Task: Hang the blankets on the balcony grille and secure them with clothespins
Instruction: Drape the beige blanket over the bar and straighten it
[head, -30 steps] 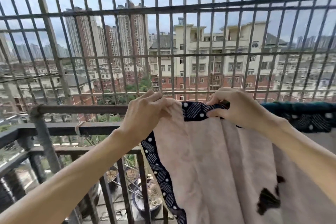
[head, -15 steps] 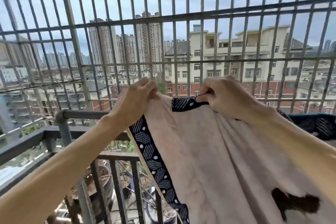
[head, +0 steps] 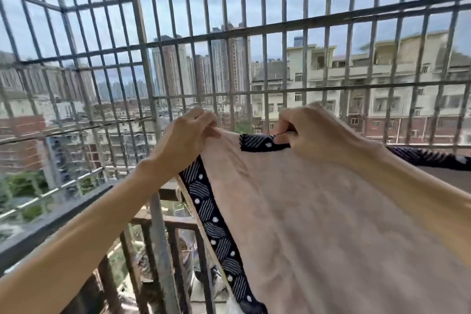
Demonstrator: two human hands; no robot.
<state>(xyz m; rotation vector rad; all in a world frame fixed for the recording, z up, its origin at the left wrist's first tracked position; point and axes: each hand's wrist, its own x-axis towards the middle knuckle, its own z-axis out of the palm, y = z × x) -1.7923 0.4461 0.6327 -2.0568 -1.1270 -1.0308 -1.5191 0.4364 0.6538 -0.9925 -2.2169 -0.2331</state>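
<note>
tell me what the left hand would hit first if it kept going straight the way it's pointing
Most likely the vertical bars of the balcony grille. The left hand, pinching the blanket corner, points forward and slightly up toward them, with nothing visible between, though depth is hard to judge.

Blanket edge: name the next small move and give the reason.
Probably lower the pinched blanket corner over the grille rail. Left hand and right hand both grip its top edge, lifted, and no clothespin is in view.

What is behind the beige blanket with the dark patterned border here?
Behind the beige blanket with the dark patterned border stands the grey metal balcony grille, with buildings beyond. Its lower bars and any rail directly behind the cloth are covered. No clothespin is visible.
</note>
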